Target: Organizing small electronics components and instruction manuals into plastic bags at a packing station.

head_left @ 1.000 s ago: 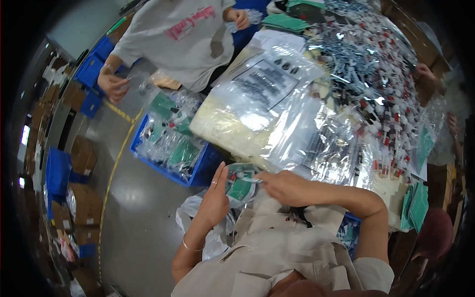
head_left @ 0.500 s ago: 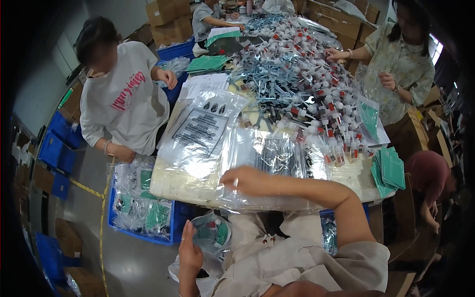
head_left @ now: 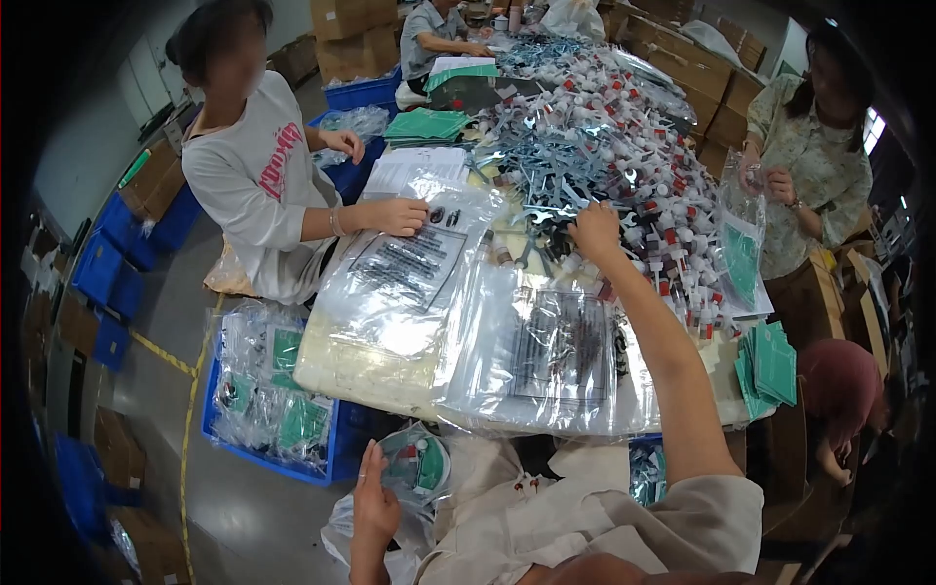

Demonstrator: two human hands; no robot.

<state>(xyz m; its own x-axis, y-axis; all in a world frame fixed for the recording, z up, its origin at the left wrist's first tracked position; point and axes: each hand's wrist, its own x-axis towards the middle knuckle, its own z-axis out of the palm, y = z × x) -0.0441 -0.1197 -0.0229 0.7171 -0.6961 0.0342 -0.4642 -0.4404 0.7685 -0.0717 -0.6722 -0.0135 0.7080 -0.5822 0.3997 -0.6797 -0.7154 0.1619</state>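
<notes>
Down by my lap, my left hand point(head_left: 374, 507) grips the edge of a clear plastic bag point(head_left: 414, 462). Inside that bag are a green card and a small bottle with a white cap and a red part. My right arm stretches forward over the table. On the near side of a heap of flat metal wrenches point(head_left: 546, 161), my right hand point(head_left: 596, 232) has its fingers bent down among them. Whatever its fingertips pinch is hidden. Close to it on the right lies a pile of small white-capped bottles point(head_left: 673, 219) with red parts.
Printed clear bags point(head_left: 561, 341) cover the table's near edge. Green cards point(head_left: 765, 363) lie at the right corner, more point(head_left: 426, 125) at the back left. A blue crate point(head_left: 336, 448) of filled bags stands lower left. Co-workers stand on both sides; one's hand point(head_left: 398, 215) touches a printed bag.
My right hand has moved forward from the printed bags to the wrenches. The co-worker on the left has brought a hand onto a printed bag. My left hand stays by the lap.
</notes>
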